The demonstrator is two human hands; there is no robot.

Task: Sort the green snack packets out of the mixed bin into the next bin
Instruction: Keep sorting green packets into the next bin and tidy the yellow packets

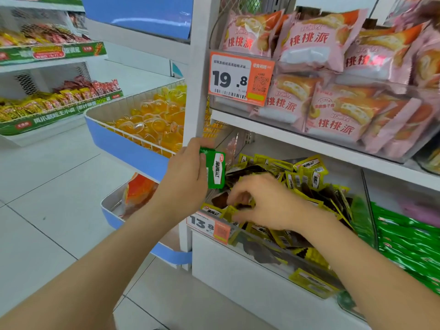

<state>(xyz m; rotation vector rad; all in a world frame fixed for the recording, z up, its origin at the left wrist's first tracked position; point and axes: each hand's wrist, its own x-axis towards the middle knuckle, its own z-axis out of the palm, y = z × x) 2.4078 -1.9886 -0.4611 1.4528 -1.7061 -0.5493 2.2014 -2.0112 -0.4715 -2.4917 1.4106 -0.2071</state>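
Note:
My left hand [188, 170] holds a green snack packet [215, 169] upright, above the left end of the mixed bin [273, 265]. That clear-fronted bin is heaped with several yellow packets [307, 173]. My right hand [264, 202] reaches down into the heap with its fingers curled round a yellow packet [229, 211] near the bin's front left. The bin to the right [409, 239] holds several green packets behind a clear divider [367, 210].
A shelf above carries pink pie packets [333, 67] and a 19.8 price tag [240, 78]. A 13.8 tag [209, 226] hangs on the mixed bin's front. To the left stand blue-edged baskets with orange jelly cups [152, 122]. White tiled floor lies below.

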